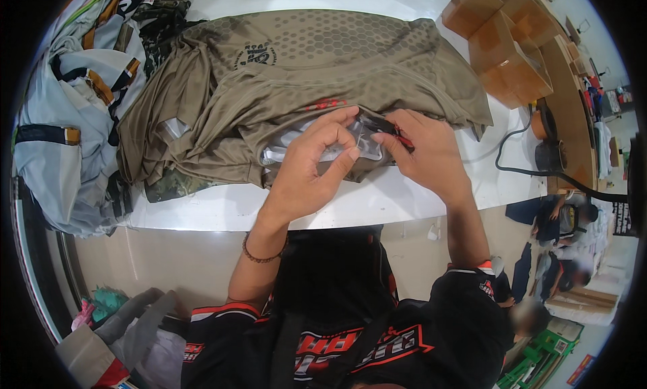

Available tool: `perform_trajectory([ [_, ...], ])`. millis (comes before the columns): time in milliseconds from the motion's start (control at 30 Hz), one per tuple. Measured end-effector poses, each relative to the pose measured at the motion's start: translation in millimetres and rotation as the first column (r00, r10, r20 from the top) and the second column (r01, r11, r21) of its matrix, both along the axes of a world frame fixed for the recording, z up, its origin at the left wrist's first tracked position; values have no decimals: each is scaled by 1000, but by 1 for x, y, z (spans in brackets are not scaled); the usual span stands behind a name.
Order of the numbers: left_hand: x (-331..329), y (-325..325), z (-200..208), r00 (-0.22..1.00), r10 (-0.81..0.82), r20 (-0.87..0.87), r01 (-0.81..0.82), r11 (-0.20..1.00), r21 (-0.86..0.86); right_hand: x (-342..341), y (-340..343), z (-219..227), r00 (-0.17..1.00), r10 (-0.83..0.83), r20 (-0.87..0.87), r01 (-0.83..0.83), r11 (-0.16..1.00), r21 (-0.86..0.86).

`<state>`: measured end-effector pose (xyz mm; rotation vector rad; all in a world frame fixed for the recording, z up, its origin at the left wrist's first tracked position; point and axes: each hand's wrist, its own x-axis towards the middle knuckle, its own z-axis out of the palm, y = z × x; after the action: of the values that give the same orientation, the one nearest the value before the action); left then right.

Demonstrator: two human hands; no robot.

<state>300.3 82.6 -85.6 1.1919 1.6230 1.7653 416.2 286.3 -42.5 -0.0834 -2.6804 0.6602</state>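
Black jersey point(445, 315), bare fingers point(327, 123); brown shirt point(296, 85) beneath, crumpled

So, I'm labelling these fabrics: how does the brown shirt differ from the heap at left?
The brown shirt lies mostly spread out; the garment heap is bunched up. The shirt is brown with dark hexagons; the heap is mainly pale grey. Both are creased fabric.

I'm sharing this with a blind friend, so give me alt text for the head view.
A person's right hand holds what look like black-and-red snips over a brown shirt, while the left hand pinches what looks like thread close by. The shirt lies on a white table, with piled clothes to its left and cardboard boxes at upper right.
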Motion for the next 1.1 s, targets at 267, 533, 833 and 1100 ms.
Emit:
perform_trajectory([
  [267,3,2,2,999,10,35,-11,1000,10,0,-2,-17,997,-27,-74,52,932,359],
  [533,6,-27,31,981,12,-192,-23,998,-57,-4,-6,-21,991,-76,-107,107,941,321],
  [833,-3,-182,82,653,517,-554,-754,511,-412,-2,-4,4,985,-175,-13,171,974,-146],
  [1100,-14,-63,60,629,388,-674,-573,817,-65,-14,-22,11,999,-12,-38,3,976,-218],
])
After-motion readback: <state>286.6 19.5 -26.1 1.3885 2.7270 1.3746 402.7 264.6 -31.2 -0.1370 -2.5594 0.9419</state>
